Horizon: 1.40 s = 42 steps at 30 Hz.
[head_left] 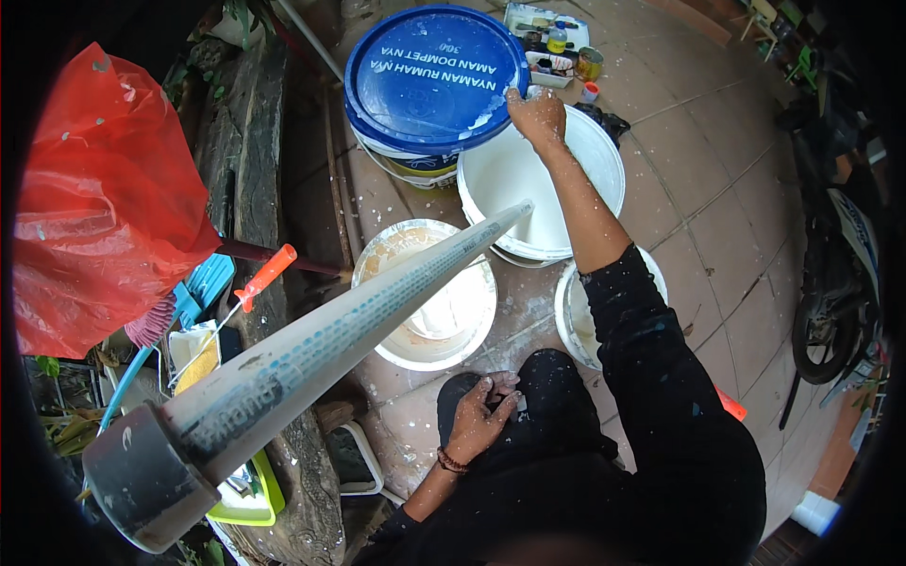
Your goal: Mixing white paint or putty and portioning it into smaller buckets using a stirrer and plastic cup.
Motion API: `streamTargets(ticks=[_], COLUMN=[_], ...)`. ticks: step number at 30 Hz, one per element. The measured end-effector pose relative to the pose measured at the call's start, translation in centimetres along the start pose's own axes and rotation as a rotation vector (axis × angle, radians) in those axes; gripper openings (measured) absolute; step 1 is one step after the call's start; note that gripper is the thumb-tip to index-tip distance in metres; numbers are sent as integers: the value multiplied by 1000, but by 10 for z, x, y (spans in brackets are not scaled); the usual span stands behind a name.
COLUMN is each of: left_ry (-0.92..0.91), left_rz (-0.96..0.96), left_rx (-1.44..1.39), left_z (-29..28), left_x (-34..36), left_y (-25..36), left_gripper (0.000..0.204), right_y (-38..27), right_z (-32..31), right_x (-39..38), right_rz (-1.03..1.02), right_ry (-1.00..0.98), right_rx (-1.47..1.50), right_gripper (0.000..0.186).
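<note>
My right hand reaches forward with its fingers closed over the right rim of a blue bucket lid. The lid rests on a bucket with a dark and yellow label. Under my right wrist stands a large white bucket with white liquid inside. A long pale plastic pipe with a dark grey end cap slants across the view, its narrow far end inside that bucket's outline. Neither hand touches the pipe. My left hand, paint-spotted and loosely bent with fingers apart, rests by my knees; nothing shows in it.
Two more white-smeared buckets, one at centre left and one under my right arm, stand on tiles. Left are a wooden beam, red plastic sheet and orange-handled roller. A tray of small bottles lies beyond; a motorcycle stands right.
</note>
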State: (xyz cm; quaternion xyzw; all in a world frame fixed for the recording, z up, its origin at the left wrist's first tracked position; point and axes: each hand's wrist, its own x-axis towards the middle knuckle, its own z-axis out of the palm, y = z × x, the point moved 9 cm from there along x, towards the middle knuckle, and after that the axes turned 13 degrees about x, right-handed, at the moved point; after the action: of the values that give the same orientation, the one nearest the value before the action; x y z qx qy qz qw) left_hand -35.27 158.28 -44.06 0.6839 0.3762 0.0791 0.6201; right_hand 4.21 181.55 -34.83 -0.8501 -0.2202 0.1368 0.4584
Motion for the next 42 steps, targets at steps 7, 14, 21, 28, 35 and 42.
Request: streamTargets(ticks=[7,14,21,28,35,42], left_ry=[23,94,46,51,535,627], left_rz=[-14,8,40,15,-319,-697], left_rx=[2,-34,-317,-491,-254,-585], left_z=[-10,-26,-14,-1,-64,-78], left_x=[11,6,-11,-77,-171,-242], left_y=[9,-2,27,11,-87,-247], left_gripper=[31,36,42,50,43,48], right_y=[22,69,175,203,162,102], right_z=[-21,-163,-282,-290,-168,-22], right_x=[1,-99,-229,-332,-400,-464], right_rz=[-46,-17,83,172,-63,-346], right_ry=[70,157,211,-130,-424,-857], right_rx=[19,123,225,37,9,-212], right_gripper=[48,42,32,25,23,47])
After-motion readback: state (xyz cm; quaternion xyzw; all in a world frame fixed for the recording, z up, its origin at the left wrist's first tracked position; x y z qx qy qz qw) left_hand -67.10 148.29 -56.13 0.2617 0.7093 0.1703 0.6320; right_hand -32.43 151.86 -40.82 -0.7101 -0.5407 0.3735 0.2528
